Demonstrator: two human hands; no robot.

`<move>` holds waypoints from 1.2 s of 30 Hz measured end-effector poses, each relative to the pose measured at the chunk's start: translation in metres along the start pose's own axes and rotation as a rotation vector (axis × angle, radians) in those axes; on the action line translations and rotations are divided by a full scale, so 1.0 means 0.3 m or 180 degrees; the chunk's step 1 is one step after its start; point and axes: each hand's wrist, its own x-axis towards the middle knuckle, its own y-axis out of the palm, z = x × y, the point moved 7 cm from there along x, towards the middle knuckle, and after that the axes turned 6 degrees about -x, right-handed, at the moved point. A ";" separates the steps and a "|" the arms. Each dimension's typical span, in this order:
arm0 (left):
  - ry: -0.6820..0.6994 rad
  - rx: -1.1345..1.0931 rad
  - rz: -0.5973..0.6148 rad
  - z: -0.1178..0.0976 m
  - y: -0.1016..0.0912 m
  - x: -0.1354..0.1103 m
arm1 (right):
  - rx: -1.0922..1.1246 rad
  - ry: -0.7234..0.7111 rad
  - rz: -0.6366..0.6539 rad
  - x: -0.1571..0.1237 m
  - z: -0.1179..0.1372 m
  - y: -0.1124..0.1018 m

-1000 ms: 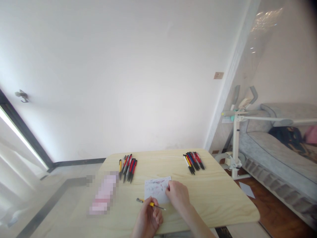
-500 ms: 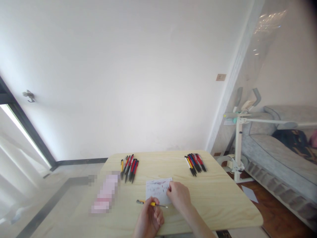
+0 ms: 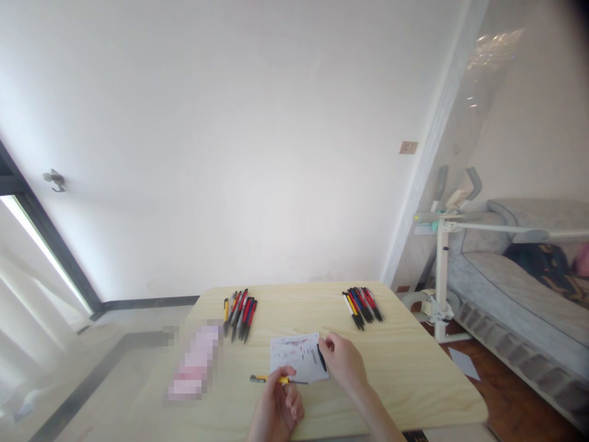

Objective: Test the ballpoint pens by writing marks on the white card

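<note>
At the paper's (image 3: 294, 357) right edge, shifted slightly rightward, now seemingly pinching a newly visible black piece (image 3: 321, 359) in the right hand (image 3: 343, 359); nearer and left, gripping the yellow pen (image 3: 284, 380) in left-hand fingers (image 3: 288, 371), so probably handling separate parts.

"Where's everything from the left hand (image 3: 278, 402)?"
"A pen (image 3: 260, 379) in its grasp; paper (image 3: 294, 354) ahead, on the table (image 3: 414, 380); one pen bunch (image 3: 239, 315) beyond, leftward."
"From the right hand (image 3: 345, 361)?"
"Paper just left; another pen bunch (image 3: 362, 307) ahead, slightly rightward."
</note>
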 end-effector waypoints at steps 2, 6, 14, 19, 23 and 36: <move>-0.0022 -0.0008 0.0006 0.001 -0.003 0.003 | 0.0107 0.0051 -0.0050 -0.006 -0.027 -0.001; -0.0075 -0.0014 0.0006 0.004 -0.009 0.009 | 0.0217 0.0107 -0.0063 -0.023 -0.059 0.012; 0.0046 0.0042 -0.0115 -0.004 -0.003 0.003 | 0.0069 -0.0103 -0.0224 -0.062 -0.053 0.035; 0.0089 -0.0027 -0.0049 -0.004 -0.001 0.008 | 0.0124 -0.0080 -0.0229 -0.067 -0.058 0.030; 0.0058 -0.0117 -0.0013 -0.002 -0.001 0.008 | 0.0133 -0.0158 -0.0278 -0.069 -0.057 0.027; 0.0182 0.0101 -0.0366 -0.029 -0.008 0.021 | 0.0081 -0.0194 -0.0322 -0.072 -0.056 0.031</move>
